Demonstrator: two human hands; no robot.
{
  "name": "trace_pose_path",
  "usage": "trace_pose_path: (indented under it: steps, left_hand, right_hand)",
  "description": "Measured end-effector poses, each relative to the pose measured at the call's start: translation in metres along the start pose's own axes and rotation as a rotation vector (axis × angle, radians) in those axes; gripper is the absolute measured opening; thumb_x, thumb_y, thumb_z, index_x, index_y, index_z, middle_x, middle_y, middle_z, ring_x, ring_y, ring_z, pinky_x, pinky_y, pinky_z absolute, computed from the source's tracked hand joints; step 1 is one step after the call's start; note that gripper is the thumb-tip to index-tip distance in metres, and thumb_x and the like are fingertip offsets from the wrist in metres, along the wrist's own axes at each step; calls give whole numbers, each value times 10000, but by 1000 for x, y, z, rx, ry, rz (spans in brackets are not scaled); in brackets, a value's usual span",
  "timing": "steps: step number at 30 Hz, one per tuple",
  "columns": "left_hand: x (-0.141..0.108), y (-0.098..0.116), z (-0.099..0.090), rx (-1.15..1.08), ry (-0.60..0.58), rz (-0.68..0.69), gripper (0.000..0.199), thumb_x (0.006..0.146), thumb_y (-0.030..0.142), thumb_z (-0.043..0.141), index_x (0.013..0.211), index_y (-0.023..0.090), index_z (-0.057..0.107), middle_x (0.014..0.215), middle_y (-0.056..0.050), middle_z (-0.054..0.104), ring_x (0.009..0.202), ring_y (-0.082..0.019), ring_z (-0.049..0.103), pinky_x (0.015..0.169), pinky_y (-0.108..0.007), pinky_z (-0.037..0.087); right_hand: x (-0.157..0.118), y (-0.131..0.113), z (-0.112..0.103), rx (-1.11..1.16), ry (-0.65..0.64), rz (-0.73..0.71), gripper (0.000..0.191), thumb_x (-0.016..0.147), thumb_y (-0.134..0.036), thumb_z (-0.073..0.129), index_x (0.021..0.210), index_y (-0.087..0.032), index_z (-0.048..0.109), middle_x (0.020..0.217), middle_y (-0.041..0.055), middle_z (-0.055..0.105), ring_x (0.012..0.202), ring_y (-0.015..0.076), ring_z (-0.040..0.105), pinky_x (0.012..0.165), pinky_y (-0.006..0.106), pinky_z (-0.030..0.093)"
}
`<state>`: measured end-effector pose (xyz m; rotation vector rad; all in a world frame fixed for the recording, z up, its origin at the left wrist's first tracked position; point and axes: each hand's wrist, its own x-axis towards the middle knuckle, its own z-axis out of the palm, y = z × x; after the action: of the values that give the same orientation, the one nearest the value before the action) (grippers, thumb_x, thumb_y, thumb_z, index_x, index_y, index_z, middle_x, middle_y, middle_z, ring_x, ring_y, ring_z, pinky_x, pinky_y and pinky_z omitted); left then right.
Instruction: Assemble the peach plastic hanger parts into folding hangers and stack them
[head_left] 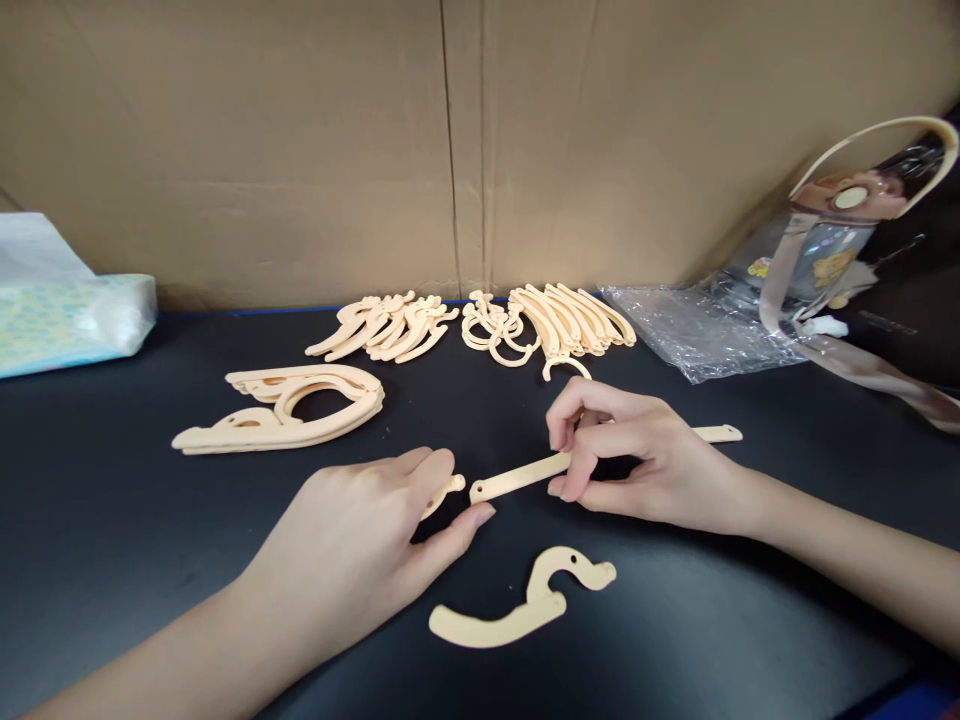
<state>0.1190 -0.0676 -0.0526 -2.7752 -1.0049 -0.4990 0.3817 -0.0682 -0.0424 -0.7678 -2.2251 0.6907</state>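
The right hand (637,455) has its grip pinching the straight strip (521,478), whose long axis points leftward, its holed near end just beside the left hand (360,530), which pinches a mostly hidden curved piece (454,486)

I can read no words, brands or numbers, neither on the bottle (821,262) at far right nor the patterned packet (60,325) at left.

Soft light, sheen on tabletop (712,620), blurred edges
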Motion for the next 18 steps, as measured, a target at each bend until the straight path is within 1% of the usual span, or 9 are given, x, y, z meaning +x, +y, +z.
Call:
trace_pose_path:
  steps: [4,7,10,14,18]
  left_hand:
    - [-3,0,1,0,28,-1,340,1018,381,396,710,246,346,555,68,449,392,-127,490,423,-255,253]
    - [-4,0,1,-1,9,-6,333,1012,371,411,711,245,348,552,68,455,397,-127,495,427,-254,252]
    - [-3,-1,3,-4,30,-21,333,1013,374,403,711,246,343,553,68,453,398,-128,482,431,-258,236]
    - [-4,-1,5,-16,23,-28,326,1008,360,413,712,245,338,553,73,447,398,-122,460,439,-260,228]
    - [-5,-1,7,-11,28,-28,327,1008,375,416,719,246,331,557,74,435,409,-123,452,445,-264,223]
  right_hand:
    - [1,0,-1,2,-6,9,211,786,48,663,743,-155,697,974,24,537,814,87,590,670,202,496]
    - [0,2,-2,-3,-4,-14,214,802,38,644,745,-154,718,959,28,554,789,77,586,655,189,485]
    - [1,2,-3,-20,-5,-23,208,836,8,637,759,-157,737,942,30,579,769,74,587,636,187,474]
    - [3,1,-4,-66,-17,-25,265,867,24,581,785,-167,745,941,38,611,798,94,614,655,203,493]
    - [4,3,-5,-106,-16,-69,305,887,33,560,774,-172,754,932,49,643,824,108,619,678,217,499]
